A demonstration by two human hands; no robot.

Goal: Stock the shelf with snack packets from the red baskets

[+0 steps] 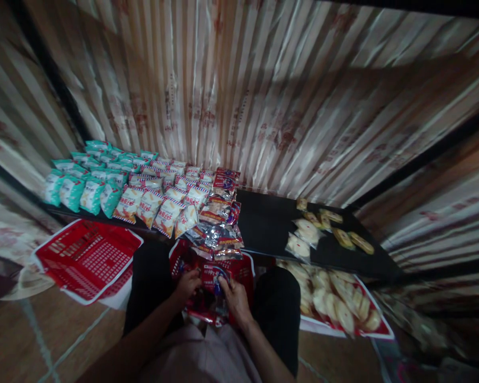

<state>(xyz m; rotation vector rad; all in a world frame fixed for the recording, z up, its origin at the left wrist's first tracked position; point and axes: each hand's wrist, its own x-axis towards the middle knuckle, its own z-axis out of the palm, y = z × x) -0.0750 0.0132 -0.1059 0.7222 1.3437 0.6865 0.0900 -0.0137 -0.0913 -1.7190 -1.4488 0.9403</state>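
Observation:
My right hand [236, 299] pinches the right side of a red snack packet [209, 277] with pale lettering. At its left edge my left hand [188, 285] is closed, with its fingers curled on the packet; dimness blurs the exact grip. Both hands are over a red plastic basket [245, 271] between my knees, and more red and dark packets [201, 313] lie inside it. Just beyond, red-and-silver packets [217, 234] lie in a column on the black shelf, some reaching over its front edge.
White-and-orange packets [147, 207] and teal packets [91, 191] stand in rows on the shelf [263, 223]. To its right lie clear-wrapped white items [303, 236] and yellow packets [343, 238]. An empty-looking red basket [104, 260] is at left; wrapped pale breads [331, 298] fill another at right.

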